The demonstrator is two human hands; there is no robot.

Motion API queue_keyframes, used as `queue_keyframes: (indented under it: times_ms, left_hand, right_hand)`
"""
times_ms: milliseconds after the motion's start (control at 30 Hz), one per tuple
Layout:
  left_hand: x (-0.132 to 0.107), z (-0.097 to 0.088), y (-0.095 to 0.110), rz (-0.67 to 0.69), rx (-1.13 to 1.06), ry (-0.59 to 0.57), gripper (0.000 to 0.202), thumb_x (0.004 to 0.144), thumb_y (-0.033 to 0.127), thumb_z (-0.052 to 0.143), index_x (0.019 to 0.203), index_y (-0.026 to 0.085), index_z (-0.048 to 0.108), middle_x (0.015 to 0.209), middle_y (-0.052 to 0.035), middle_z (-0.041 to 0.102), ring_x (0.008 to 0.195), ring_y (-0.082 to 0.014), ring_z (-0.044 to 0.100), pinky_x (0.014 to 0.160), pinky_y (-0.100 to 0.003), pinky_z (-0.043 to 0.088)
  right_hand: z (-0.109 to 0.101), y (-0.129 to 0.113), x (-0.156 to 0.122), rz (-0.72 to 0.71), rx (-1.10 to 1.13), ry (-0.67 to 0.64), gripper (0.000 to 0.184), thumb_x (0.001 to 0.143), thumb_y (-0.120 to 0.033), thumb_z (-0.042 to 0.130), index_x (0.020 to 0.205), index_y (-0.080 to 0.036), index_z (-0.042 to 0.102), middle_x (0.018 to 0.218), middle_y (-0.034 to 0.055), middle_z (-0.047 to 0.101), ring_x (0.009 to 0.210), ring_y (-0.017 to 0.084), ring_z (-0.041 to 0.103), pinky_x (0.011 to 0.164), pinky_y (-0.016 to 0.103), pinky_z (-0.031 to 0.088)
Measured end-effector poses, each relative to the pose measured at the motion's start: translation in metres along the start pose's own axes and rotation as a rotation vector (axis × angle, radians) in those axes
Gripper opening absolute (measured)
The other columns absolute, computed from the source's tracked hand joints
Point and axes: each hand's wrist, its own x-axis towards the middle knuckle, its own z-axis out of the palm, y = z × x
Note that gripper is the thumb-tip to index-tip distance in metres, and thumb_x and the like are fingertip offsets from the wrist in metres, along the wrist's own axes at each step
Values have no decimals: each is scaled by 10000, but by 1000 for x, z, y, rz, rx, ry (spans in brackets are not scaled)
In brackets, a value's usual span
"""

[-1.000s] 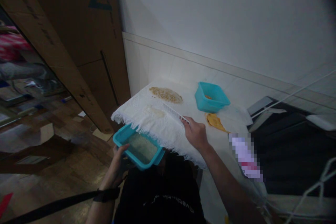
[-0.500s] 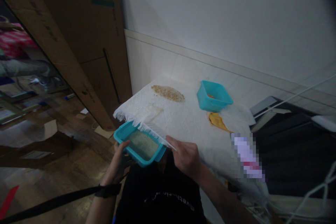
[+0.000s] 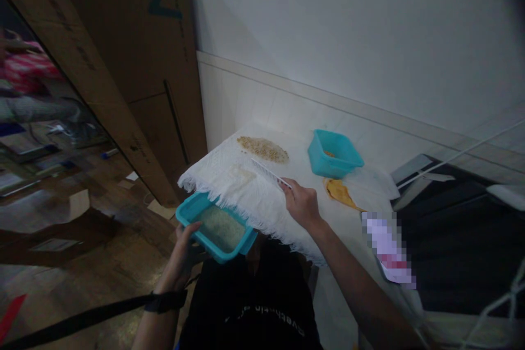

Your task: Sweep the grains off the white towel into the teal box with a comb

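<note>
My left hand (image 3: pixel 182 254) grips a teal plastic tub (image 3: pixel 215 227) of white grains, held just below the near edge of a table covered by a white fringed cloth (image 3: pixel 266 202). My right hand (image 3: pixel 301 205) is closed on a white comb-like strip (image 3: pixel 268 173) that lies across the cloth, pointing toward a thin patch of white grains (image 3: pixel 241 175). Farther back on the cloth lies a pile of brownish grains (image 3: pixel 263 149).
A second teal tub (image 3: pixel 334 154) stands at the back of the table, with an orange-yellow heap (image 3: pixel 339 191) in front of it. A large cardboard sheet (image 3: pixel 123 65) leans at the left. Dark equipment and white cables (image 3: pixel 463 147) fill the right side.
Half a second ago my right hand had the strip at the cloth's near edge over the tub; now it has moved back up onto the cloth. The left hand keeps the tub in place.
</note>
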Motion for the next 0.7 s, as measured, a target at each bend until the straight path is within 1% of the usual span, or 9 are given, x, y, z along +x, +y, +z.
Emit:
queue_keyframes:
  times_ms: [100, 167, 300, 400, 500, 600, 700]
  left_hand:
    - [1, -1, -1, -9, 4, -4, 651, 774, 465, 783, 1347, 329, 503, 987, -86, 702, 758, -332, 752, 645, -477, 632]
    - [2, -1, -1, -4, 2, -5, 684, 772, 456, 788, 1373, 334, 486, 1015, -87, 694, 779, -328, 748, 642, -472, 635]
    - [2, 1, -1, 0, 14, 4, 624, 775, 463, 778, 1321, 320, 511, 978, -66, 672, 763, -311, 728, 631, -469, 633]
    - [0, 5, -1, 1, 16, 2, 586, 782, 463, 771, 1294, 322, 523, 1003, -66, 671, 751, -297, 727, 634, -474, 639]
    - [-2, 7, -1, -2, 11, 1, 570, 795, 449, 759, 1297, 328, 519, 1021, -66, 662, 754, -275, 723, 640, -460, 646]
    - [-2, 7, -1, -10, 12, 6, 591, 806, 449, 752, 1325, 335, 495, 1013, -57, 646, 741, -251, 708, 633, -444, 646]
    - [1, 5, -2, -17, 17, 1, 628, 798, 451, 762, 1347, 345, 476, 1026, -60, 648, 756, -266, 714, 632, -450, 644]
  right_hand:
    - [6, -3, -9, -63, 41, -6, 256, 1040, -190, 568, 1118, -141, 807, 753, 64, 817, 577, 139, 740, 571, 199, 503]
    - [4, -12, -17, -100, 78, 5, 263, 1042, -172, 560, 1140, -138, 802, 804, 74, 832, 579, 128, 739, 586, 196, 520]
    - [-8, -32, -27, -185, 174, -1, 282, 1043, -148, 550, 1211, -137, 776, 925, 90, 852, 619, 125, 757, 652, 204, 587]
    - [-18, -48, -31, -249, 251, 13, 298, 1030, -121, 543, 1244, -123, 751, 967, 96, 855, 631, 133, 770, 650, 218, 622]
    - [-28, -66, -38, -280, 327, 9, 331, 1022, -97, 500, 1266, -114, 724, 1040, 109, 852, 754, 152, 813, 695, 228, 654]
    - [-35, -81, -45, -290, 386, -3, 361, 1018, -100, 485, 1306, -127, 701, 1102, 108, 845, 857, 153, 826, 756, 227, 666]
    - [-33, -81, -42, -261, 384, 9, 328, 1032, -116, 502, 1285, -123, 712, 1081, 100, 850, 800, 140, 820, 739, 208, 652]
